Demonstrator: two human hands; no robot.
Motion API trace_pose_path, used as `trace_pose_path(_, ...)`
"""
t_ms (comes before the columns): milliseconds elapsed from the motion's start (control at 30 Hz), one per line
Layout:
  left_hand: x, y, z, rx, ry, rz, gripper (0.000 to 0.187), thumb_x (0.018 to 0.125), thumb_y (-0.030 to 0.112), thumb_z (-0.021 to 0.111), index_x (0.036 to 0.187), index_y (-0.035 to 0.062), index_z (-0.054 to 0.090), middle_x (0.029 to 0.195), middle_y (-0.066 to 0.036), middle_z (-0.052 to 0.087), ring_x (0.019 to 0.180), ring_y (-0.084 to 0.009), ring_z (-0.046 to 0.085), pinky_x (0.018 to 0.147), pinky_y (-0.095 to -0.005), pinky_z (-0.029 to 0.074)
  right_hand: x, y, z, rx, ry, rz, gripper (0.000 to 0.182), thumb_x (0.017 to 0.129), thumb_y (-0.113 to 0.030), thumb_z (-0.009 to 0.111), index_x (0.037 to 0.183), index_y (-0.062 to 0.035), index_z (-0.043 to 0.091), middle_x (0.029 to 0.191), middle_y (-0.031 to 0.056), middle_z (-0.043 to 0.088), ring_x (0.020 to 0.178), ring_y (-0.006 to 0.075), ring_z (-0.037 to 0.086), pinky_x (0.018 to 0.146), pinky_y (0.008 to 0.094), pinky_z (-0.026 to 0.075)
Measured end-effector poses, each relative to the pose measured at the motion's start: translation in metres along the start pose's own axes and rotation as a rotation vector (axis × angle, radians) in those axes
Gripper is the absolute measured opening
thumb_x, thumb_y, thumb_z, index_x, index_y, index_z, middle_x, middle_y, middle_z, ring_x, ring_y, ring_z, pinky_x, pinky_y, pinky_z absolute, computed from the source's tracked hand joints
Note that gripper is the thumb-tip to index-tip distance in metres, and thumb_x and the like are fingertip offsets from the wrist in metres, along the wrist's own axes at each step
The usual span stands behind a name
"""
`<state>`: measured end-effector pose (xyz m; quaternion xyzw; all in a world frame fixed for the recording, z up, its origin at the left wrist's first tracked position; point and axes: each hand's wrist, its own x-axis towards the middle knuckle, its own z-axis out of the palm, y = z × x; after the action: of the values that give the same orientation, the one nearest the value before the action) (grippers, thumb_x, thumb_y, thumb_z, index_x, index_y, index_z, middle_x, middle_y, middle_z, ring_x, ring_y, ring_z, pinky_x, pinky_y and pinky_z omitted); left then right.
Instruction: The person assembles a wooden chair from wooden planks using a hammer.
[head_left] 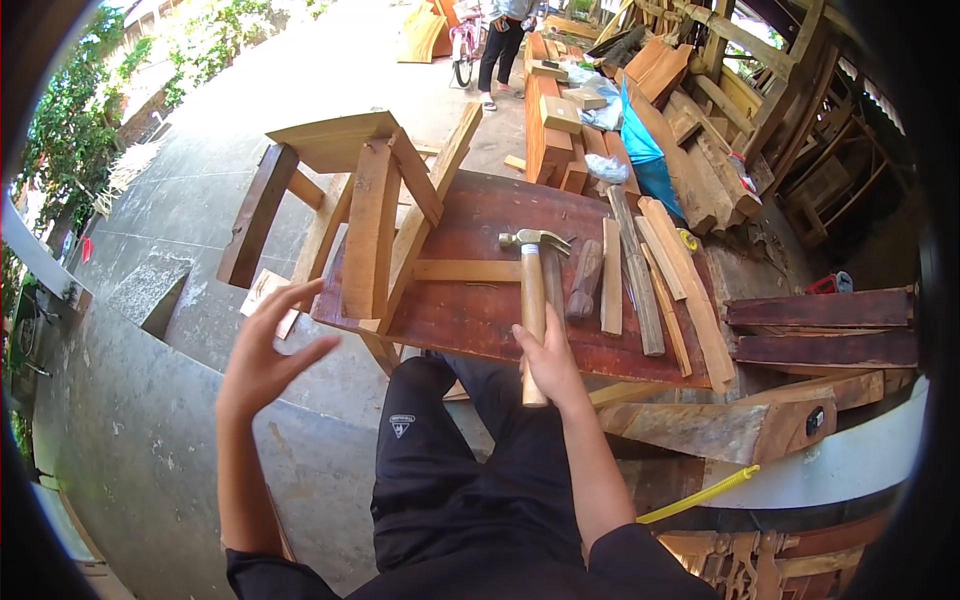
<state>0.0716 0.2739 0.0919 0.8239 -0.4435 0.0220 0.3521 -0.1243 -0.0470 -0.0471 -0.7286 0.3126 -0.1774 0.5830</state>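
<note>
My right hand (547,362) is wrapped round the wooden handle of a claw hammer (533,290), whose metal head points away from me over the table. My left hand (268,345) is raised with fingers spread, holding nothing, just left of a wooden frame (372,235). That frame, made of thick legs and slats, rests at the left end of a reddish-brown wooden table (470,215). A dark wooden mallet (586,280) lies right of the hammer. Beside it are several loose wood strips (632,275).
Stacked timber (550,125) and a blue sheet (648,155) lie beyond the table. Dark planks (820,325) are piled at the right, above a yellow hose (700,495). A person (503,45) stands at the back near a pink bicycle (464,45).
</note>
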Motion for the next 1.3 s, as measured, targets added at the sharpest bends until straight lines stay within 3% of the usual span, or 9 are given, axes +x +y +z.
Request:
trace_pose_path(100, 0.004, -0.002, -0.037, -0.068, 0.136, -0.018, 0.045, 0.090, 0.015, 0.081, 0.132, 0.0040, 0.069, 0.127, -0.012, 0.074, 0.118, -0.0250, 0.069, 0.108, -0.0404, 0.050, 0.006, -0.024, -0.021, -0.121, -0.051, -0.017, 0.075, 0.099, -0.029, 0.070, 0.157, 0.0065, 0.036, 0.092, 0.0202, 0.070, 0.064, 0.0220, 0.069, 0.062, 0.0367, 0.056)
trace_pose_path(167, 0.017, -0.014, -0.056, -0.105, 0.237, -0.070, 0.039, 0.095, 0.019, 0.077, 0.130, 0.0043, 0.070, 0.124, -0.011, 0.075, 0.117, -0.0224, 0.069, 0.106, -0.0393, 0.050, 0.017, -0.027, -0.041, -0.447, 0.044, -0.142, 0.064, 0.096, -0.028, 0.072, 0.147, 0.0021, 0.051, 0.111, 0.0262, 0.072, 0.091, 0.0336, 0.075, 0.081, 0.0447, 0.058)
trace_pose_path(367, 0.072, -0.117, -0.068, 0.071, 0.183, -0.315, 0.086, 0.089, 0.055, 0.080, 0.149, -0.0011, 0.052, 0.134, -0.021, 0.067, 0.116, -0.0265, 0.069, 0.104, -0.0426, 0.052, 0.027, -0.062, -0.081, -0.941, 0.050, -0.235, 0.054, 0.092, -0.026, 0.074, 0.140, -0.0048, 0.061, 0.122, 0.0279, 0.065, 0.111, 0.0424, 0.068, 0.095, 0.0512, 0.055)
trace_pose_path(567, 0.095, -0.141, -0.063, -0.276, -0.085, -0.526, 0.089, 0.084, 0.058, 0.082, 0.141, -0.0050, 0.056, 0.112, -0.016, 0.071, 0.096, -0.0210, 0.071, 0.085, -0.0327, 0.057, 0.022, -0.062, -0.064, -1.260, 0.251, -0.378, 0.050, 0.092, -0.027, 0.076, 0.136, -0.0065, 0.063, 0.120, 0.0206, 0.061, 0.113, 0.0394, 0.066, 0.097, 0.0505, 0.054)
trace_pose_path(700, 0.099, -0.159, -0.068, -0.336, -0.134, -0.531, 0.077, 0.085, 0.059, 0.080, 0.127, -0.0037, 0.065, 0.098, -0.009, 0.071, 0.082, -0.0159, 0.070, 0.072, -0.0289, 0.057, 0.024, -0.119, 0.000, -0.785, -0.024, -0.566, 0.071, 0.098, -0.050, 0.069, 0.147, -0.0004, 0.054, 0.133, 0.0280, 0.062, 0.123, 0.0404, 0.065, 0.104, 0.0470, 0.052)
trace_pose_path(767, 0.100, -0.165, -0.064, -0.343, -0.098, -0.560, 0.059, 0.086, 0.051, 0.077, 0.113, -0.0012, 0.069, 0.091, -0.006, 0.069, 0.076, -0.0131, 0.066, 0.067, -0.0285, 0.053, 0.031, -0.146, 0.041, -0.363, -0.323, -0.263, 0.093, 0.099, -0.060, 0.066, 0.158, 0.0057, 0.037, 0.138, 0.0260, 0.061, 0.129, 0.0313, 0.062, 0.108, 0.0387, 0.049)
trace_pose_path(933, 0.093, -0.173, -0.043, -0.442, -0.003, -0.473, 0.044, 0.088, 0.041, 0.072, 0.105, 0.0011, 0.070, 0.085, -0.002, 0.065, 0.070, -0.0104, 0.059, 0.061, -0.0287, 0.046, 0.043, -0.156, 0.130, 0.407, -0.493, -0.088, 0.083, 0.096, -0.049, 0.075, 0.154, -0.0014, 0.039, 0.138, 0.0152, 0.059, 0.133, 0.0233, 0.055, 0.112, 0.0385, 0.043)
trace_pose_path(1033, 0.089, -0.168, -0.039, -0.447, 0.044, -0.437, 0.042, 0.089, 0.037, 0.069, 0.105, -0.0019, 0.070, 0.086, -0.003, 0.066, 0.074, -0.0118, 0.060, 0.067, -0.0293, 0.048, 0.035, -0.157, 0.147, 0.506, -0.390, 0.011, 0.062, 0.096, -0.037, 0.076, 0.144, -0.0100, 0.047, 0.129, 0.0047, 0.059, 0.122, 0.0169, 0.056, 0.102, 0.0369, 0.046)
trace_pose_path(1300, 0.060, -0.147, -0.025, -0.411, 0.132, -0.425, 0.044, 0.088, 0.037, 0.071, 0.104, -0.0035, 0.068, 0.086, -0.005, 0.066, 0.076, -0.0131, 0.061, 0.070, -0.0318, 0.050, 0.028, -0.157, 0.138, 0.530, -0.279, 0.083, 0.048, 0.093, -0.034, 0.067, 0.132, -0.0111, 0.051, 0.121, 0.0086, 0.058, 0.115, 0.0212, 0.055, 0.099, 0.0387, 0.048)
